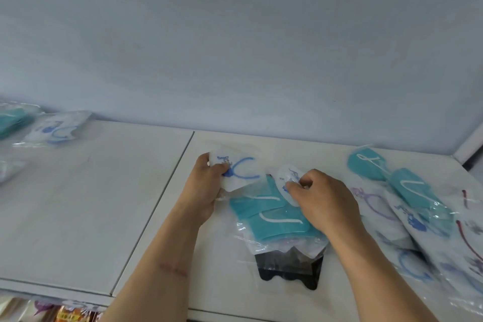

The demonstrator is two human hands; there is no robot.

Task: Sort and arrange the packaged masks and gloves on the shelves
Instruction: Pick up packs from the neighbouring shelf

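While both hands work over the white shelf (146,204), the left hand (206,185) pinches the near corner of a white mask packet (241,168) printed with a blue ear-loop and small blue lettering too blurred to read. The right hand (322,200) has its thumb and fingers curled on a second white packet (287,180), tilted up on edge, whose blue print is also unreadable. Both packets sit over a teal mask stack (271,219) in clear wrap, the landmark for everything else. Under the stack's near edge a black packet (290,269) sticks out, its upper part hidden.

Right of the stack lies a loose heap of packets (418,206): teal masks, white ones with blue, purple and red loops; the heap runs past the frame's right edge. Left of the stack a seam (154,206) splits the shelf into 2 panels, and the left panel is mostly bare. Far left of the stack, against the grey back wall (235,47), 2 blurred packets (56,128) lie, partly cut off. Below the shelf's front edge, left of the stack, colourful packaging (65,315) shows, too cropped to read.
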